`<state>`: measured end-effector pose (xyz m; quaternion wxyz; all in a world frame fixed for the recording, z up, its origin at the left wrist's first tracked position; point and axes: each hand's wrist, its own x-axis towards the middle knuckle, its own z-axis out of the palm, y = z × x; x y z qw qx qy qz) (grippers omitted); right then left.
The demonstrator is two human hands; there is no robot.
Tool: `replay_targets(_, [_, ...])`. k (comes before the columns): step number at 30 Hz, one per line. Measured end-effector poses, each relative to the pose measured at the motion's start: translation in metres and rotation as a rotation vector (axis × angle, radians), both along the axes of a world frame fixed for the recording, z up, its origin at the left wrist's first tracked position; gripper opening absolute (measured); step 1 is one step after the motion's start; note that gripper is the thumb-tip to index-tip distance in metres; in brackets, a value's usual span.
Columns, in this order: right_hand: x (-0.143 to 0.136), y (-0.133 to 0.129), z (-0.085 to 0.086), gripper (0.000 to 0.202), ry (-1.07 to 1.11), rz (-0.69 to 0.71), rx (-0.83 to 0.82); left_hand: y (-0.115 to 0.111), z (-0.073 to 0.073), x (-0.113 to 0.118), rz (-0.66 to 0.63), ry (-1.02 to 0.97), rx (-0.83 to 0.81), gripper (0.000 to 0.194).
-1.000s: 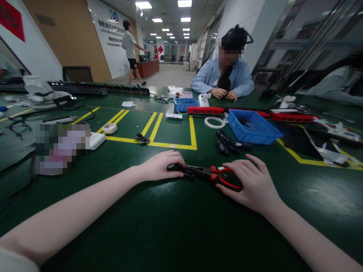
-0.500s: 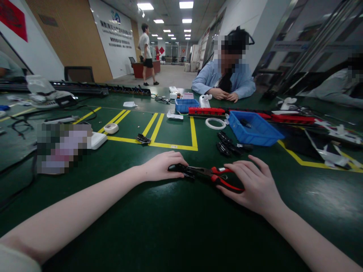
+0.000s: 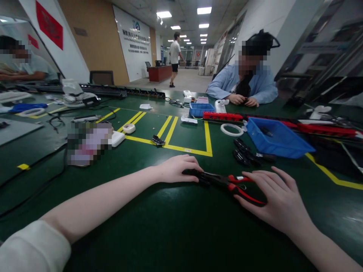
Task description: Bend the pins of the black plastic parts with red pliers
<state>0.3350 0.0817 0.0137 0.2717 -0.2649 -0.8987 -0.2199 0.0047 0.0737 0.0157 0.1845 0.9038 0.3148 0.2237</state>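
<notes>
- Left hand (image 3: 178, 169) pinches a small black plastic part (image 3: 190, 172) near the green tabletop (image 3: 170, 230).
- Right hand (image 3: 279, 198) curls around red-and-black-handled pliers (image 3: 231, 180), their nose at the part.
- Black pieces (image 3: 241, 157) lie beside a blue plastic bin (image 3: 280, 146).

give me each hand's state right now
Left hand: closed on a small black part.
Right hand: holding red-and-black long-nose pliers.

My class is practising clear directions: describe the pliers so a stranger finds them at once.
On the green table, look to the near side. There the pliers stretch from the right hand, which holds them, toward a black part in the left hand. Unlike the dark pieces beyond, they have red-and-black handles.
</notes>
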Motion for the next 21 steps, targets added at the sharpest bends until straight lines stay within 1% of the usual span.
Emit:
replay_targets(5, [0.0017, -0.0002, 0.0003, 0.057, 0.02, 0.0, 0.05, -0.0003, 0.0022, -0.0004, 0.0, 0.018, 0.035, 0.03])
replay_targets(9, [0.0024, 0.0011, 0.0011, 0.06, 0.032, -0.007, 0.056, 0.0004, 0.001, -0.0007, 0.001, 0.023, 0.056, 0.031])
replay_targets(15, [0.0016, 0.0005, 0.002, 0.06, 0.039, -0.032, 0.037, 0.0027, -0.0026, -0.0022, -0.023, 0.013, 0.086, 0.03])
replay_targets(18, [0.001, 0.0003, 0.0017, 0.058, 0.045, -0.021, 0.04, 0.0026, -0.0025, -0.0027, -0.032, -0.007, 0.092, 0.03])
replay_targets(21, [0.001, 0.0019, 0.0006, 0.051, 0.061, 0.0, 0.033, 0.0017, -0.0011, -0.0027, -0.022, -0.011, 0.069, 0.029])
